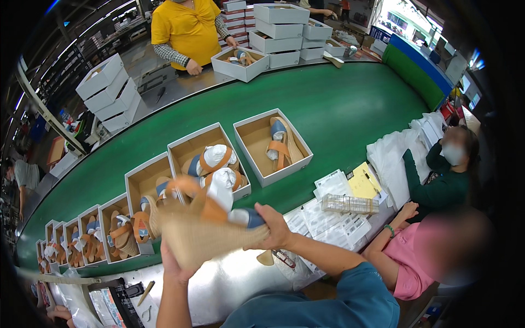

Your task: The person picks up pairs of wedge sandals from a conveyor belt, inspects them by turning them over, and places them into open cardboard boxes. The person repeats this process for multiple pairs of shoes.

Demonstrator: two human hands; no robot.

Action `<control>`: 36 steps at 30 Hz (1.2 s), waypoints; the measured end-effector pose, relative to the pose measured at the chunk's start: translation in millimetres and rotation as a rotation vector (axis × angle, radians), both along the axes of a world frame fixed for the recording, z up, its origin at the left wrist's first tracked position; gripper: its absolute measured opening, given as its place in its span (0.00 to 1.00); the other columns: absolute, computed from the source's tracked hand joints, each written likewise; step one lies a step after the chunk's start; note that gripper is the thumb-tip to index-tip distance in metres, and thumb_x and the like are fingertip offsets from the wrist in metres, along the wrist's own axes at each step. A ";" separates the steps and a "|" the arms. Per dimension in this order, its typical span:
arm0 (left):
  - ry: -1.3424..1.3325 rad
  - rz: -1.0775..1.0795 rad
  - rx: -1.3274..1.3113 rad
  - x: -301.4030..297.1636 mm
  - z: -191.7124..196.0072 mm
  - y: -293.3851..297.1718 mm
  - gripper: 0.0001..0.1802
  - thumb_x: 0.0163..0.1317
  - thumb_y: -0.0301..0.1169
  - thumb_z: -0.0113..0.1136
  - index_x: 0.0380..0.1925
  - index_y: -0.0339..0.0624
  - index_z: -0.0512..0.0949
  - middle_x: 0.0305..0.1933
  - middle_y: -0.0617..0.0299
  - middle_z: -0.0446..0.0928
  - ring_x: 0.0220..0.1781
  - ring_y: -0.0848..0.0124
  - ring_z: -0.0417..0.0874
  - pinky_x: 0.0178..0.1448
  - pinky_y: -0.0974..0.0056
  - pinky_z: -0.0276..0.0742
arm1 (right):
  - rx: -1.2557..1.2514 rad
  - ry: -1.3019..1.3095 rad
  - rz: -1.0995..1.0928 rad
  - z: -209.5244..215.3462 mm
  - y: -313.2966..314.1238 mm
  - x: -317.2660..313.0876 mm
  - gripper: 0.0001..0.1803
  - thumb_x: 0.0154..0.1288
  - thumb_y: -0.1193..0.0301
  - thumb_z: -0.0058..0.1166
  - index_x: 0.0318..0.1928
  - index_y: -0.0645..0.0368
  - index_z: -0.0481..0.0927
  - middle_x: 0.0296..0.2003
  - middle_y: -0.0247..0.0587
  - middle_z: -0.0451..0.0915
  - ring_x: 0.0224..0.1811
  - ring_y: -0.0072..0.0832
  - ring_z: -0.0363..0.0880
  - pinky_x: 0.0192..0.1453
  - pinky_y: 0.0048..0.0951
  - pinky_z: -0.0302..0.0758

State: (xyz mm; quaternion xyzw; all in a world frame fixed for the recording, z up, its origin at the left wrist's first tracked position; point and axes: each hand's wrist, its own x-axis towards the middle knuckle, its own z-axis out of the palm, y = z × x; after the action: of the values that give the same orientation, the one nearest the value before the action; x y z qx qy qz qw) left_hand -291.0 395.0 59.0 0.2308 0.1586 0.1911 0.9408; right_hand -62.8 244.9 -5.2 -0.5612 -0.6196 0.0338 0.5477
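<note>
A wedge sandal (210, 238) with a woven tan sole, orange and blue straps and white stuffing is held sideways above the metal table edge, slightly smeared by motion. My left hand (176, 259) grips its heel end from below. Around the toe end, my right hand (276, 227) is closed. Just beyond them, an open white shoebox (183, 148) holds stuffed sandals of the same kind. To its right, another open shoebox (287, 170) has a sandal (280, 150) lying along its right side.
More open shoeboxes with sandals line the green conveyor belt (339, 109) toward the left. Papers (339, 221) and a clear plastic box (350, 204) lie at right, near two seated people. Across the belt, a person in yellow (188, 33) handles another shoebox (240, 68).
</note>
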 end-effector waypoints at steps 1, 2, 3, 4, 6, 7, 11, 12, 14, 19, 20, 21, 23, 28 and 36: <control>-0.148 -0.065 0.040 9.2 -1.2 -1.7 0.40 0.71 0.59 0.40 0.66 0.32 0.64 0.55 0.43 0.78 0.51 0.54 0.83 0.54 0.52 0.81 | 0.019 0.140 -0.071 8.8 4.9 -1.0 0.46 0.50 0.59 0.73 0.65 0.67 0.65 0.51 0.54 0.76 0.52 0.45 0.78 0.61 0.37 0.72; -0.005 -0.046 0.201 17.6 -11.3 -5.5 0.40 0.71 0.59 0.38 0.68 0.34 0.61 0.57 0.43 0.77 0.52 0.54 0.82 0.54 0.52 0.80 | 0.038 0.280 -0.141 21.2 14.5 -2.9 0.45 0.53 0.59 0.72 0.65 0.68 0.65 0.53 0.55 0.76 0.53 0.43 0.78 0.61 0.37 0.72; 0.142 -0.024 0.357 26.1 -30.2 -11.3 0.40 0.72 0.59 0.37 0.70 0.37 0.59 0.58 0.43 0.76 0.53 0.54 0.82 0.55 0.51 0.80 | 0.053 0.422 -0.207 30.1 24.7 -1.5 0.44 0.55 0.59 0.70 0.65 0.69 0.65 0.55 0.56 0.75 0.54 0.42 0.77 0.61 0.37 0.72; 0.389 -0.024 0.582 36.0 -55.3 -19.3 0.34 0.72 0.53 0.42 0.66 0.39 0.65 0.57 0.43 0.77 0.55 0.55 0.81 0.56 0.54 0.80 | 0.097 0.475 -0.288 30.4 36.5 7.2 0.42 0.57 0.59 0.69 0.65 0.69 0.65 0.56 0.56 0.75 0.55 0.41 0.77 0.61 0.36 0.71; 0.777 -0.099 1.308 26.7 -123.4 -39.0 0.30 0.69 0.44 0.54 0.64 0.36 0.68 0.60 0.41 0.75 0.60 0.53 0.77 0.62 0.50 0.73 | 0.193 0.582 -0.449 23.3 65.7 33.3 0.39 0.61 0.60 0.65 0.65 0.70 0.66 0.57 0.57 0.75 0.57 0.40 0.76 0.62 0.36 0.70; 0.831 -0.077 1.748 11.2 -158.2 -47.4 0.31 0.67 0.45 0.56 0.63 0.36 0.69 0.63 0.37 0.70 0.65 0.46 0.71 0.69 0.47 0.64 | 0.206 0.561 -0.533 18.8 79.2 46.9 0.38 0.62 0.59 0.64 0.65 0.69 0.66 0.57 0.57 0.75 0.57 0.41 0.76 0.62 0.36 0.70; 0.861 -0.131 2.093 -43.3 -225.7 -78.5 0.31 0.63 0.45 0.59 0.62 0.40 0.71 0.70 0.38 0.62 0.72 0.42 0.61 0.74 0.43 0.52 | 0.123 0.423 -0.824 -7.8 112.0 104.7 0.36 0.65 0.54 0.59 0.65 0.65 0.67 0.55 0.59 0.76 0.58 0.46 0.76 0.63 0.39 0.69; 0.856 -0.121 2.074 -44.2 -226.9 -77.6 0.32 0.62 0.45 0.60 0.62 0.41 0.71 0.70 0.39 0.62 0.72 0.43 0.61 0.75 0.43 0.52 | 0.073 0.375 -0.881 -16.4 116.0 115.6 0.37 0.65 0.53 0.59 0.66 0.63 0.67 0.55 0.60 0.76 0.58 0.48 0.76 0.62 0.41 0.70; 0.842 -0.092 2.031 -42.5 -223.5 -78.5 0.32 0.60 0.45 0.61 0.62 0.42 0.72 0.70 0.40 0.62 0.73 0.45 0.61 0.75 0.43 0.52 | -0.094 0.143 -0.941 -49.9 120.2 135.3 0.36 0.66 0.52 0.56 0.65 0.62 0.67 0.55 0.61 0.76 0.56 0.52 0.76 0.61 0.43 0.71; 0.879 -0.080 2.022 -46.8 -221.3 -76.3 0.31 0.59 0.46 0.61 0.62 0.48 0.73 0.69 0.44 0.65 0.71 0.48 0.65 0.73 0.44 0.56 | -0.695 -0.231 -0.648 -56.4 116.2 151.7 0.32 0.67 0.56 0.53 0.65 0.61 0.68 0.53 0.62 0.76 0.52 0.56 0.76 0.63 0.44 0.67; 0.884 -0.075 2.020 -47.3 -221.4 -75.7 0.31 0.59 0.46 0.61 0.62 0.47 0.73 0.68 0.44 0.65 0.70 0.48 0.65 0.73 0.44 0.57 | -0.725 -0.150 -0.574 -46.2 112.9 153.8 0.31 0.66 0.57 0.54 0.65 0.61 0.68 0.53 0.62 0.76 0.52 0.56 0.75 0.64 0.44 0.66; 0.878 -0.077 2.022 -48.1 -220.6 -75.0 0.31 0.59 0.46 0.61 0.61 0.47 0.73 0.68 0.44 0.66 0.70 0.48 0.66 0.73 0.44 0.57 | -0.757 -0.066 -0.509 -36.7 110.6 153.4 0.31 0.66 0.58 0.54 0.65 0.60 0.68 0.53 0.62 0.75 0.53 0.55 0.74 0.66 0.44 0.64; 0.896 -0.079 2.026 -49.2 -218.3 -73.1 0.31 0.59 0.46 0.62 0.61 0.47 0.74 0.67 0.44 0.67 0.69 0.48 0.67 0.72 0.44 0.58 | -0.371 -0.074 -0.856 -48.7 103.6 128.1 0.33 0.66 0.61 0.55 0.68 0.59 0.64 0.58 0.61 0.72 0.56 0.51 0.73 0.66 0.45 0.65; 0.838 -0.038 2.050 -48.4 -219.1 -68.5 0.30 0.56 0.45 0.63 0.57 0.45 0.76 0.66 0.40 0.67 0.68 0.45 0.67 0.72 0.42 0.57 | -0.304 1.110 -0.843 -101.4 87.8 137.5 0.43 0.67 0.64 0.56 0.72 0.58 0.43 0.63 0.53 0.63 0.58 0.44 0.71 0.53 0.48 0.76; 0.941 -0.204 1.911 -50.1 -229.8 -69.1 0.30 0.62 0.44 0.55 0.63 0.45 0.71 0.69 0.40 0.64 0.70 0.44 0.65 0.73 0.40 0.57 | -0.286 1.297 -0.552 -100.2 172.7 225.3 0.27 0.67 0.71 0.49 0.62 0.50 0.54 0.53 0.43 0.69 0.50 0.36 0.74 0.49 0.43 0.80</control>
State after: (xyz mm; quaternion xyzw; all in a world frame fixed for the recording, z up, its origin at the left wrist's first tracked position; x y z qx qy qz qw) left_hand -341.1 325.9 -170.8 0.9347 0.2700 0.0482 0.2260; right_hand 162.5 417.6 -105.4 -0.6305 0.0054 0.3015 0.7152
